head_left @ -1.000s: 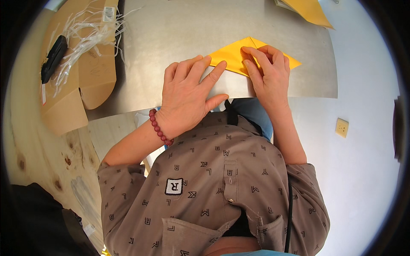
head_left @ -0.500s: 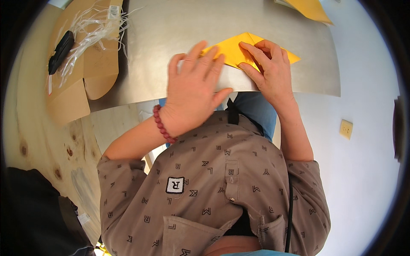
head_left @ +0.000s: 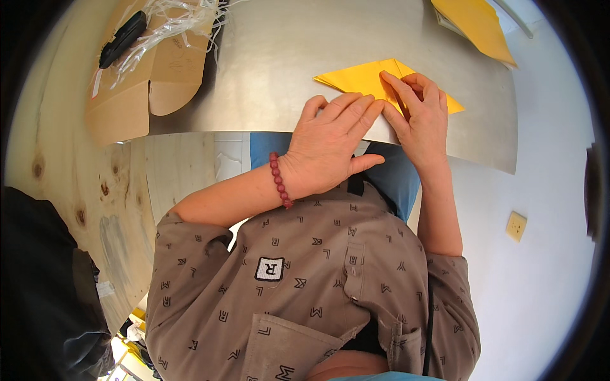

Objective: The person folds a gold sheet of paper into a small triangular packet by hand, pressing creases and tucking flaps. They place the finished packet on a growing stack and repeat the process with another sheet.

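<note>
1. Head view shows a folded yellow paper [head_left: 365, 77] lying on a grey metal table [head_left: 279, 57], close to its near edge; the sheet has one point toward the left, one toward the right and a peak on its far side.
2. Right hand [head_left: 419, 120]: thumb and forefinger rest at the paper with a narrow gap between their tips, the other fingers curled behind; whether they pinch the sheet I cannot tell.
3. Left hand [head_left: 330, 140]: palm down, fingers long and close together, thumb spread well away, gripping nothing; the fingertips meet the paper's near edge, just beside the right thumb.
4. A dark red bead bracelet [head_left: 278, 181] circles the left wrist, and the person wears a brown patterned shirt [head_left: 210, 298].
5. Beyond the paper, at the table's far right, lies yellow sheet material [head_left: 476, 28].
6. On the left, an opened cardboard box [head_left: 178, 89] bears pale plastic strips [head_left: 184, 24] and a black object [head_left: 124, 39].
7. Farther out: a wall socket [head_left: 516, 226] on the right, black fabric [head_left: 44, 267] at lower left.
</note>
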The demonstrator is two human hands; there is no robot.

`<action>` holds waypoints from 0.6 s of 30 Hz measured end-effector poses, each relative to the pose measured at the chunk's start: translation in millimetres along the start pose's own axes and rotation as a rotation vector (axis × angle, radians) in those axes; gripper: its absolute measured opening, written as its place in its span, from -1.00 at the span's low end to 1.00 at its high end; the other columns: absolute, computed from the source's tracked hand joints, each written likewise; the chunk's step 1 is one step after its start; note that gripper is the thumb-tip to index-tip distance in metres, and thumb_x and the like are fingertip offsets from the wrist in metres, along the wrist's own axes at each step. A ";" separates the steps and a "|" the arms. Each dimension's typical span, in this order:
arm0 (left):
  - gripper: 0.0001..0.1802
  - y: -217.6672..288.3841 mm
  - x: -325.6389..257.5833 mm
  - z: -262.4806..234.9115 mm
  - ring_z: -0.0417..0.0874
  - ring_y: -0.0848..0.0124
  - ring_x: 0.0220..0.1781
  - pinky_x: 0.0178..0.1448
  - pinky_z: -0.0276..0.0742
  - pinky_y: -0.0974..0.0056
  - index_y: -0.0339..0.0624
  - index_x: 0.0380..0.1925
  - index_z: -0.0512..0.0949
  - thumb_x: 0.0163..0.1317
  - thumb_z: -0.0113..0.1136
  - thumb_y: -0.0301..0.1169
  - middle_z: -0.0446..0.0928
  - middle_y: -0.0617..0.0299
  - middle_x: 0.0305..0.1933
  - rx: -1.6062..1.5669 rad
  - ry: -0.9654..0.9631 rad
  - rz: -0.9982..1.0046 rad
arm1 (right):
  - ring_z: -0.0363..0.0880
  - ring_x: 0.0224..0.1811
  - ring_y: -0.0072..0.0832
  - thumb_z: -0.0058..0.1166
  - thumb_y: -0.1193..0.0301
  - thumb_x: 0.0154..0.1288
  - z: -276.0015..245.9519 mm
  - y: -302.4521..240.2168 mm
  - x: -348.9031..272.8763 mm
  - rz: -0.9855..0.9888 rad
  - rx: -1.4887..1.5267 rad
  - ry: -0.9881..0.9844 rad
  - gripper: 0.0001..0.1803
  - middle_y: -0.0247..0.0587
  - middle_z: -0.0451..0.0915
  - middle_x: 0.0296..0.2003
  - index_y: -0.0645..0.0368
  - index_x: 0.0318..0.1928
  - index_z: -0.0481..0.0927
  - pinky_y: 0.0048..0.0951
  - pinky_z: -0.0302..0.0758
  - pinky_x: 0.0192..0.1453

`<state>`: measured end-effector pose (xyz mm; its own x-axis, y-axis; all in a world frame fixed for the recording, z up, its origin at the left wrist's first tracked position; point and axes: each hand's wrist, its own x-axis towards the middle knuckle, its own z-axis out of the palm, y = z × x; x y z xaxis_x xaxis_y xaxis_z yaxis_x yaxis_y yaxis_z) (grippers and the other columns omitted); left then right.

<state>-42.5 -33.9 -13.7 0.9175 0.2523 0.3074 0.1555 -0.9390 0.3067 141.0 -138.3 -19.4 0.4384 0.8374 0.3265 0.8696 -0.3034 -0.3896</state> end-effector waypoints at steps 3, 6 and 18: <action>-0.13 -4.4 -3.5 -3.1 0.39 0.28 0.44 0.41 0.23 0.06 -0.12 0.44 0.39 0.24 0.32 0.11 0.43 0.22 0.44 0.026 -0.013 -0.028 | 0.46 0.13 -0.17 0.38 0.16 0.26 1.1 0.7 0.4 -0.020 0.001 0.026 -0.56 -0.25 0.53 0.08 -0.17 0.17 0.74 -0.15 0.42 0.27; -0.16 -13.7 -9.3 -9.7 0.39 0.28 0.45 0.43 0.21 0.05 -0.09 0.45 0.39 0.26 0.30 0.10 0.43 0.24 0.44 0.070 -0.008 -0.057 | 0.46 0.11 -0.17 0.39 0.14 0.26 1.9 0.1 0.3 -0.021 0.024 0.046 -0.56 -0.24 0.54 0.06 -0.16 0.15 0.75 -0.14 0.42 0.26; -0.33 -36.3 -17.1 -21.8 0.43 0.25 0.41 0.43 0.24 0.08 -0.03 0.41 0.45 0.40 0.21 0.01 0.48 0.25 0.35 0.198 0.005 -0.100 | 0.46 0.15 -0.16 0.37 0.16 0.29 5.1 2.2 -3.1 -0.051 0.015 0.079 -0.56 -0.22 0.56 0.08 -0.07 0.16 0.75 -0.15 0.41 0.29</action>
<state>-71.8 1.0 -10.4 0.8922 0.3472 0.2887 0.3151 -0.9367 0.1528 140.3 -139.2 -25.7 0.4104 0.8130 0.4131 0.8882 -0.2537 -0.3831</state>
